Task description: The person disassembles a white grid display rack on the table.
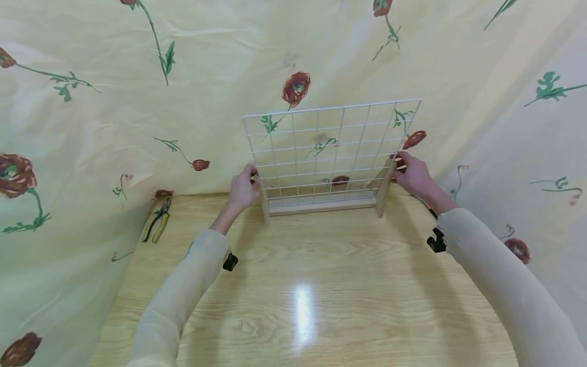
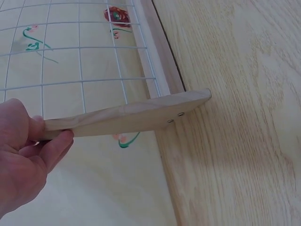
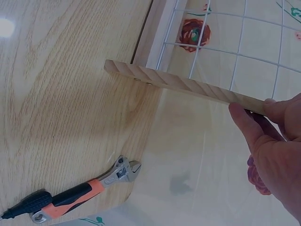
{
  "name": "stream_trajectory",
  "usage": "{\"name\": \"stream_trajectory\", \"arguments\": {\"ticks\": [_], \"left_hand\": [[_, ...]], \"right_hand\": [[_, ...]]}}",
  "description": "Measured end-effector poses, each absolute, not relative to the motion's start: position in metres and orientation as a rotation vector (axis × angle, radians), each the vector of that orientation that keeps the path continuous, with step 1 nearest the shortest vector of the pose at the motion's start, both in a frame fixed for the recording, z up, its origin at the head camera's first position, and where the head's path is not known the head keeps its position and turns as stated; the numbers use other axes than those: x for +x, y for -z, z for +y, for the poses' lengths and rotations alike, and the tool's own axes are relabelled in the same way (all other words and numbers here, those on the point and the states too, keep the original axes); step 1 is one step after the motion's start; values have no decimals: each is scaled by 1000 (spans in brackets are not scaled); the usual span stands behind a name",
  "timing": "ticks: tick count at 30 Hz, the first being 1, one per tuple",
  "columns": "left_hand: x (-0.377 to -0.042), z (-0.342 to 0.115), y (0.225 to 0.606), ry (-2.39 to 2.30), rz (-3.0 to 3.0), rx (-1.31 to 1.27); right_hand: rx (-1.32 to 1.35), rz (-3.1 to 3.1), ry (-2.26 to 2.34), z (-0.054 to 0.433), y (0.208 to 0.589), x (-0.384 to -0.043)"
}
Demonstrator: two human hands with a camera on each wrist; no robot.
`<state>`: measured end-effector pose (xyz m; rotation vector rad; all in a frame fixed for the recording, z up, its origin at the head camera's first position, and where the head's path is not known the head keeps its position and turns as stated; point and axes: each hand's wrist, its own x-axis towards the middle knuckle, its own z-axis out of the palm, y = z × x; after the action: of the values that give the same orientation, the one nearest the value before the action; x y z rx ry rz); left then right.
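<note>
A white wire grid (image 1: 330,148) leans in a wooden stand whose bottom rail (image 1: 321,206) lies near the back of the table. My left hand (image 1: 244,187) pinches the upper end of the stand's left side board (image 2: 127,115) between thumb and fingers. On the opposite side, my right hand (image 1: 412,173) grips the top end of the right side board (image 3: 183,85). Two screw heads show low on the outer face of the left board in the left wrist view. Both boards touch the tabletop at their lower ends.
Pliers (image 1: 158,221) with yellow-and-black handles lie at the table's back left. An adjustable wrench (image 3: 89,188) and a black-handled tool (image 3: 28,205) lie by the right edge. Flower-patterned cloth (image 1: 206,102) hangs behind and beside the wooden table (image 1: 357,285).
</note>
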<state>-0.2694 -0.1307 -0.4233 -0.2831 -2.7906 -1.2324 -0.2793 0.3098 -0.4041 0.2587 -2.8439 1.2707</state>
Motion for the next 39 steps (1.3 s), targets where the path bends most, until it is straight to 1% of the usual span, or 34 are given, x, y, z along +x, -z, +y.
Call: {"name": "stream_trajectory", "arguments": {"ticks": [39], "left_hand": [[-230,-144,429,1208,-2730,-310]], "right_hand": [[317,-2830,-1291,301,409,-259]]}}
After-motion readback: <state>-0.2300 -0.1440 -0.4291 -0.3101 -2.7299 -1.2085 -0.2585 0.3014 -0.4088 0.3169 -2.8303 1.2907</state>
